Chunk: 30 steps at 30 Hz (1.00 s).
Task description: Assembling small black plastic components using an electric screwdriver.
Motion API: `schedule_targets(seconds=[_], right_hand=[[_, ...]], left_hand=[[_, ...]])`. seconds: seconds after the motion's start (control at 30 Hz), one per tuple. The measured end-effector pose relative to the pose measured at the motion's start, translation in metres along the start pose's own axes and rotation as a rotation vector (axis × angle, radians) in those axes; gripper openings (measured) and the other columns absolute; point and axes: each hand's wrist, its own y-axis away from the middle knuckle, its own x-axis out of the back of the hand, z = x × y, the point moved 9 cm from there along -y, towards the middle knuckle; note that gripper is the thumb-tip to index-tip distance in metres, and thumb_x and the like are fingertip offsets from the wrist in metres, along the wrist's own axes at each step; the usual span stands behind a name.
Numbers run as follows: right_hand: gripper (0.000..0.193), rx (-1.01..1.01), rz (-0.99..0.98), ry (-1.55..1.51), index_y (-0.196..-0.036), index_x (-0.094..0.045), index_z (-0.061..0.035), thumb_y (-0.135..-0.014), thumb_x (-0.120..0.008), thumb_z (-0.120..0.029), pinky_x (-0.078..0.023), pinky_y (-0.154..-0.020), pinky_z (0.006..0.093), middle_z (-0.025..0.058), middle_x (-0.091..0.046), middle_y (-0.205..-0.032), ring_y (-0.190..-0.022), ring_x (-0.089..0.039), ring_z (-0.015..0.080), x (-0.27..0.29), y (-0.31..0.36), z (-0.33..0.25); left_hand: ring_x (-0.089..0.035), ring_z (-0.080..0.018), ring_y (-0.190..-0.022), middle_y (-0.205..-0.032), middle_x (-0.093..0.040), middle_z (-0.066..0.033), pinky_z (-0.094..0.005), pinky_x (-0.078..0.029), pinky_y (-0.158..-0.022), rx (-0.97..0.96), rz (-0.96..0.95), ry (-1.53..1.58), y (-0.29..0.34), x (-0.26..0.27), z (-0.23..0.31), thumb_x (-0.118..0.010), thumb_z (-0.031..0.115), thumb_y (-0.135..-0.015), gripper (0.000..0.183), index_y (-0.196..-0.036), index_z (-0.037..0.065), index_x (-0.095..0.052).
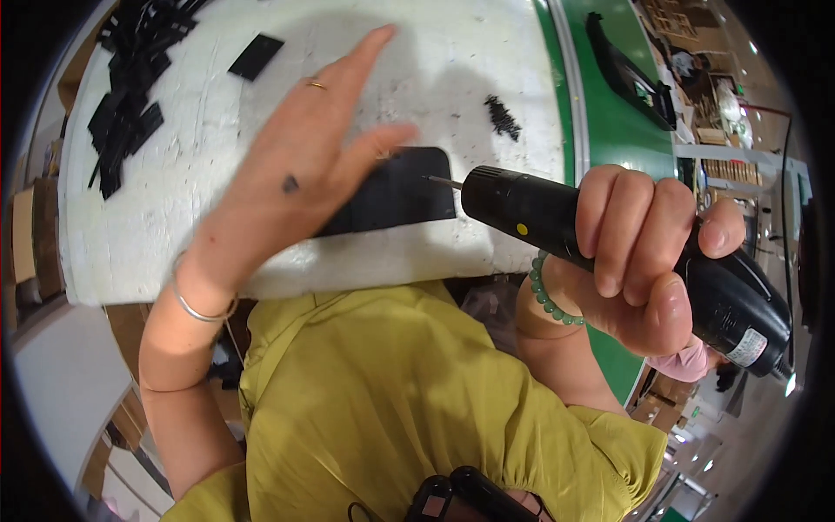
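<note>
A black electric screwdriver [535, 213] is gripped in my right hand [644, 248], whose fingers wrap round its body. Its thin bit points left, over the right end of a flat black panel [413, 187]; whether the tip touches it I cannot tell. My left hand [300, 161] is held above the panel's left part and hides it. The fingers there are stretched out, with the thumb apart, and nothing shows in the hand. Beyond the panel, to the right, lies a small heap of dark screws [502, 117].
Thin black pieces [130, 109] are heaped along the white worktop's [200, 35] left side. One black rectangular piece [257, 57] lies apart from them. At the right, a long black part [626, 78] rests on a green surface [622, 143]. Another person's pink sleeve [683, 361] shows behind the screwdriver.
</note>
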Motion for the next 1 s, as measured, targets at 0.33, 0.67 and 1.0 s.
schedule_targets(seconds=[0.33,0.67,1.0], right_hand=[[0.037,-0.165,0.006,-0.044,-0.106,-0.043,-0.0127,-0.073,-0.058,-0.004,-0.038,-0.047,0.0233,-0.0044,-0.047,-0.06,-0.046,-0.044,0.0085,-0.037,0.013,0.036],[0.035,-0.237,-0.122,0.039,-0.103,-0.042,-0.0139,-0.074,-0.059,-0.007,-0.04,-0.048,0.0247,-0.0043,-0.048,-0.062,-0.046,-0.046,0.009,-0.056,0.007,0.043],[0.031,-0.257,-0.128,0.094,-0.092,-0.039,-0.0165,-0.075,-0.065,-0.011,-0.038,-0.04,0.0188,-0.0065,-0.048,-0.058,-0.043,-0.046,0.0059,-0.06,0.0,0.051]], left_hand=[[-0.054,-0.0318,-0.087,-0.091,-0.059,-0.0131,-0.0365,-0.042,-0.079,0.141,-0.242,-0.112,0.042,-0.018,-0.037,-0.071,0.031,-0.073,0.045,-0.106,0.004,-0.056],[-0.055,-0.032,-0.086,-0.087,-0.06,-0.0126,-0.0379,-0.043,-0.078,0.222,-0.245,-0.073,0.045,-0.025,-0.047,-0.072,0.031,-0.071,0.04,-0.098,0.005,-0.058],[-0.056,-0.0289,-0.075,-0.079,-0.058,-0.0105,-0.035,-0.044,-0.066,0.08,-0.042,-0.006,0.046,-0.014,-0.038,-0.076,0.021,-0.064,0.037,-0.092,0.004,-0.057]])
